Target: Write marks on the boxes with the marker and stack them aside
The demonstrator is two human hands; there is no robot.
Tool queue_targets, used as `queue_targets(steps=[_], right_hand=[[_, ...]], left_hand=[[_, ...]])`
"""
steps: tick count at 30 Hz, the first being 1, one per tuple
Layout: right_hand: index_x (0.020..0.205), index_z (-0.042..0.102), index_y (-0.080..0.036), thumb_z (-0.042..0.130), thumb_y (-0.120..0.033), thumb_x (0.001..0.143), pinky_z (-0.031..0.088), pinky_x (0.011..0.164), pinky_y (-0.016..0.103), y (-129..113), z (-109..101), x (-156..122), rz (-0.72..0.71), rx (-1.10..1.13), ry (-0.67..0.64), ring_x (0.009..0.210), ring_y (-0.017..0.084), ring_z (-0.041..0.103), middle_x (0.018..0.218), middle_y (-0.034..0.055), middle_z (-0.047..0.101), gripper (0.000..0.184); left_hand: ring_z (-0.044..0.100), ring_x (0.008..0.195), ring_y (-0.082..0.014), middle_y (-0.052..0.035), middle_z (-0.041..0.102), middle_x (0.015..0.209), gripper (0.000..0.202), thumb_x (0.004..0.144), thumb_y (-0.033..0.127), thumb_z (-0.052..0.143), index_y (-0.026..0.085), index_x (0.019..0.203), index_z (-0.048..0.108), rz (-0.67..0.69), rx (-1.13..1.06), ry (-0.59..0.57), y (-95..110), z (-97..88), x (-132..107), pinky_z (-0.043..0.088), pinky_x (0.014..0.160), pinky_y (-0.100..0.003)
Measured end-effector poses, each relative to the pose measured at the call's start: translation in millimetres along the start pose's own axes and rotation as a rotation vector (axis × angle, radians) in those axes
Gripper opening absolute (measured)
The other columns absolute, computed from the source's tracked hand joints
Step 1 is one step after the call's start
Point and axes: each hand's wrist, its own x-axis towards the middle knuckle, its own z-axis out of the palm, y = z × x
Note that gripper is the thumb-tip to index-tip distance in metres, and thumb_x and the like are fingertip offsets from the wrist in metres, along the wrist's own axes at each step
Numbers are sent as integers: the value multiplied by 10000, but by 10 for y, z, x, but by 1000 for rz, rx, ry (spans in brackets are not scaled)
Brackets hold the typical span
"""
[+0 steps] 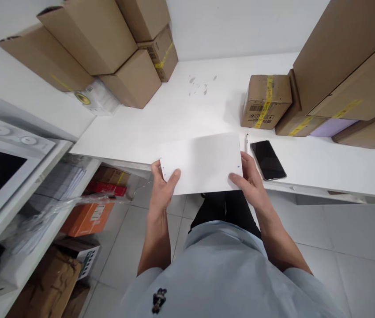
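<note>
I hold a white sheet of paper (204, 161) by its two near corners, over the front edge of the white table (187, 110). My left hand (163, 187) pinches the near left corner, thumb on top. My right hand (249, 181) pinches the near right corner the same way. The sheet's far part lies on or just above the tabletop. A black phone (268, 160) lies face up just right of my right hand, and a thin white pen (246, 143) lies between the phone and the sheet.
Cardboard boxes are stacked at the back left (108, 53) and at the right (346, 75); a small taped box (266, 100) stands near the phone. A white machine (5, 168) sits at left, with boxes (86, 218) on the tiled floor under it.
</note>
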Motion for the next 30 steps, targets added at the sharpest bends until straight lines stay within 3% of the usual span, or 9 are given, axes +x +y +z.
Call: queue_targets(steps=[4, 8, 14, 18, 23, 26, 30], right_hand=[[1356, 414, -316, 657, -424, 810, 521, 1038, 509, 69, -25, 33, -85, -17, 30, 1275, 293, 583, 1423, 85, 576, 607], [1382, 416, -298, 725, -479, 797, 505, 1074, 491, 116, -12, 62, -97, -146, 99, 1298, 286, 569, 1420, 95, 570, 686], [1418, 437, -268, 763, -499, 790, 498, 1087, 482, 289, -5, 56, -20, -87, 92, 1282, 289, 593, 1423, 123, 585, 744], [1432, 408, -264, 780, -532, 763, 475, 1106, 485, 297, -75, 65, -10, -71, 47, 1325, 297, 555, 1480, 129, 532, 811], [1193, 497, -255, 610, -623, 838, 537, 977, 452, 182, -51, 62, 82, -20, 184, 1181, 276, 615, 1260, 100, 639, 523], [1116, 491, -261, 682, -494, 778, 546, 913, 430, 157, -5, 54, 168, -44, 249, 1110, 263, 629, 1160, 68, 645, 453], [1167, 479, -272, 702, -348, 716, 533, 965, 440, 156, -15, 55, 85, 14, 215, 1133, 256, 633, 1193, 52, 646, 509]], left_hand=[[553, 1336, -283, -116, 542, 1429, 840, 712, 545, 838, 301, 1352, 351, 146, 37, -23, 1, 81, -37, 500, 1088, -457], [417, 1481, -300, -134, 395, 1604, 1047, 700, 524, 858, 327, 1520, 237, 111, 16, -126, 19, 130, -49, 424, 1182, -463], [466, 1440, -312, -164, 432, 1571, 1049, 701, 529, 860, 295, 1532, 263, 140, 85, -20, -51, 224, -71, 454, 1157, -471], [450, 1454, -313, -168, 396, 1597, 1111, 706, 535, 858, 316, 1558, 181, 107, 49, -100, -116, 244, -72, 434, 1167, -493], [479, 1426, -325, -140, 473, 1546, 794, 835, 673, 662, 276, 1474, 407, 1, -69, -19, -207, 240, -63, 454, 1142, -479], [563, 1332, -305, -119, 564, 1453, 691, 808, 557, 745, 268, 1385, 499, -76, -54, -7, -242, 261, -88, 509, 1073, -448], [660, 1126, -245, -82, 625, 1317, 681, 706, 425, 844, 278, 1271, 493, -68, -90, -30, -241, 279, -133, 574, 916, -382]])
